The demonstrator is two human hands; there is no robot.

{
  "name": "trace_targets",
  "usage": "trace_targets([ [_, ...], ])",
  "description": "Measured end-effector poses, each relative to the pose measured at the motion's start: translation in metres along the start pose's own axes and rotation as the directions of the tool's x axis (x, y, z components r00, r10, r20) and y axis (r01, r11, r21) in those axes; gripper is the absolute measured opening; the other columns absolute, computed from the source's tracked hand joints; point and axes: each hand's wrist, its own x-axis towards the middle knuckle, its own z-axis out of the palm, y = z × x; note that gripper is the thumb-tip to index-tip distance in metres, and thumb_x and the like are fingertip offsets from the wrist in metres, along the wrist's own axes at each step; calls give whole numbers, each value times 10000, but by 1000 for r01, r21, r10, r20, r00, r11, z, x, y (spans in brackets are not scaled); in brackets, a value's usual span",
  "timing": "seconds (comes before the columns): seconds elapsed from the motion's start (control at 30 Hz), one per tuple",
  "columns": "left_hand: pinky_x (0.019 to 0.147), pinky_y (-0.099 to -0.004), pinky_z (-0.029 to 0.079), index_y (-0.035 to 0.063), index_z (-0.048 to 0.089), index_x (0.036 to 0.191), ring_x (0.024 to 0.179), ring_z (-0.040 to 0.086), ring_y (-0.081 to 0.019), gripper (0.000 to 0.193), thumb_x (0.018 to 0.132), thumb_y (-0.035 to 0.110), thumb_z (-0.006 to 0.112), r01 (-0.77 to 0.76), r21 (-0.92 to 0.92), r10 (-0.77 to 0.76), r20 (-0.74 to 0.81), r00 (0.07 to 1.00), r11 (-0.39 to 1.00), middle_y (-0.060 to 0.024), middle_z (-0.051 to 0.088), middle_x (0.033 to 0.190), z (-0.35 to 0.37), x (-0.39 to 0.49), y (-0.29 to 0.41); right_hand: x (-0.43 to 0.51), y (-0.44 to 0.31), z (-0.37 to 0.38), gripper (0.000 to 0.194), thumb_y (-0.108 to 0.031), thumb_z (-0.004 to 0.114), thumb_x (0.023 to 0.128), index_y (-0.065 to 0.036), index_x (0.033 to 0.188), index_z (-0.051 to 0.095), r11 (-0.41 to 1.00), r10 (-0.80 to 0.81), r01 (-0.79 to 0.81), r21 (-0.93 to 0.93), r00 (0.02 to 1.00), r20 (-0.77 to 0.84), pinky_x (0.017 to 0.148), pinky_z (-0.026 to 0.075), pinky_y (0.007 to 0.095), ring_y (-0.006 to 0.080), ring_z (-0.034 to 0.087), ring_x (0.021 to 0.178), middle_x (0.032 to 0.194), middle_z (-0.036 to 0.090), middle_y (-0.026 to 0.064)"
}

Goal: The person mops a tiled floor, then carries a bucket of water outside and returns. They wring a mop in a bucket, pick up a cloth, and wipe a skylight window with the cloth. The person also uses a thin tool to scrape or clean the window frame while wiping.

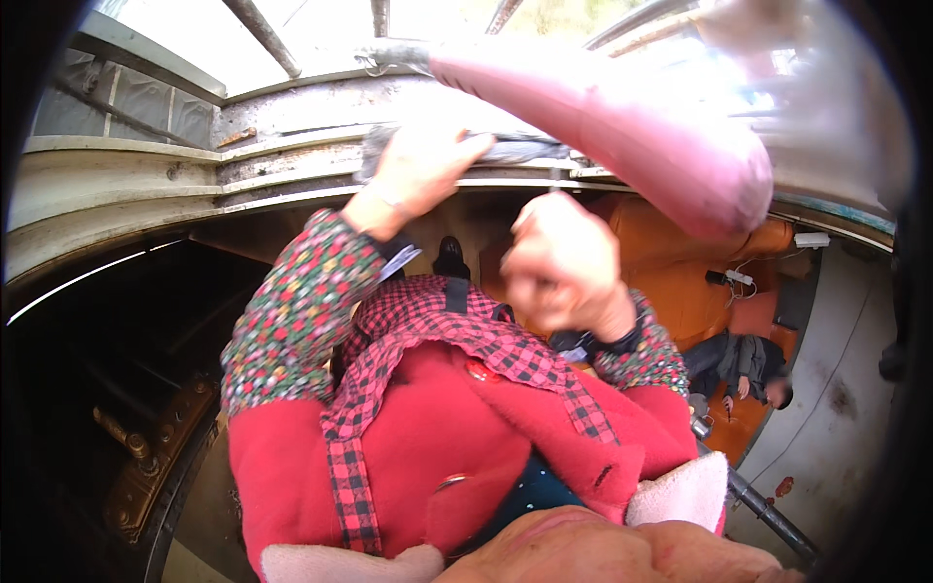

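My left hand (419, 171) rests on a crumpled grey cloth (521, 149) along the window ledge (291, 149). Its thumb points right, and bright glare washes out the fingers. Lower and to the right, my right hand (561, 262) is raised in front of the apron, fingers curled. Motion blur hides whether anything is in it. A long, tapered pink object (605, 131) with a grey end slants across the window, above both hands. I wear a red and black checked apron (466, 321) over a red coat, with flowered sleeve covers.
Metal bars (262, 36) cross the bright window. To the right are an orange padded seat (649, 270), a white power strip (740, 278) with cables, and a person (743, 364) in dark clothes. A dark metal rail (773, 517) runs at lower right. A brass-coloured handle (120, 433) is at left.
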Motion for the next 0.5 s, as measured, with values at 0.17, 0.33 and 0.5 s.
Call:
trace_targets([
  [0.17,718,-360,491,156,664,1035,860,588,-271,373,702,-1,605,291,440,-363,87,928,850,-88,592,947,-68,-52,-6,-7,11,12,147,61,583,653,-34,764,568,796,-117,256,548,954,-274,520,403,362,243,474,557,645,456,46],
  [0.33,756,-365,490,118,632,1083,891,576,-283,364,736,12,612,260,321,-256,-56,965,911,-112,576,998,-81,-61,-4,14,5,-7,235,100,578,576,-38,767,572,845,-133,164,509,986,-97,526,406,359,253,485,552,637,473,59],
  [0.5,686,-386,483,142,608,1053,839,590,-284,364,707,31,589,83,201,-108,114,988,976,-86,581,909,21,-18,0,7,-4,-41,183,89,557,582,-31,718,583,952,240,-188,242,949,-206,520,441,315,239,534,552,623,528,72],
])
